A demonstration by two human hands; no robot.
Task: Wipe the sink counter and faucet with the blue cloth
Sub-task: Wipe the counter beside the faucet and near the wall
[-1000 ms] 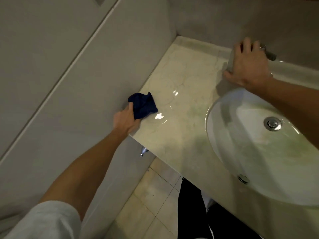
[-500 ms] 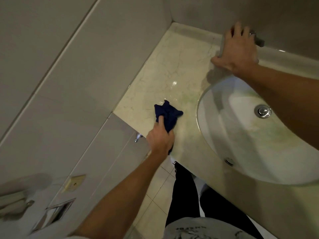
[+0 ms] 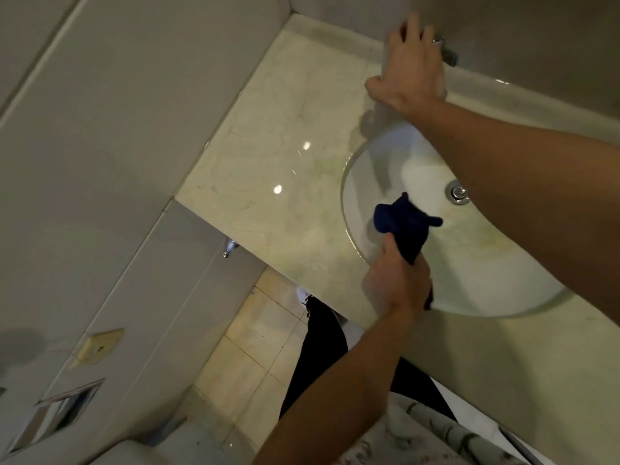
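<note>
My left hand (image 3: 399, 285) grips the bunched blue cloth (image 3: 404, 223), which now hangs over the left rim of the oval white sink basin (image 3: 469, 273). The pale marble counter (image 3: 268, 162) stretches left of the basin to the wall. My right hand (image 3: 411, 73) rests at the back of the counter, fingers spread over the chrome faucet (image 3: 448, 53); only a bit of metal shows past the fingers. The forearm crosses above the basin, next to the drain (image 3: 457, 193).
Grey tiled walls close in the counter on the left and behind. A chrome valve (image 3: 229, 247) sticks out under the counter's front left corner. A yellowed wall plate (image 3: 97, 347) sits low on the left wall. My dark-trousered legs stand on a tiled floor (image 3: 248, 357).
My left hand has swept the cloth rightwards from the wall side of the counter, along its front, to the basin's left rim. The right hand has stayed on the faucet.
</note>
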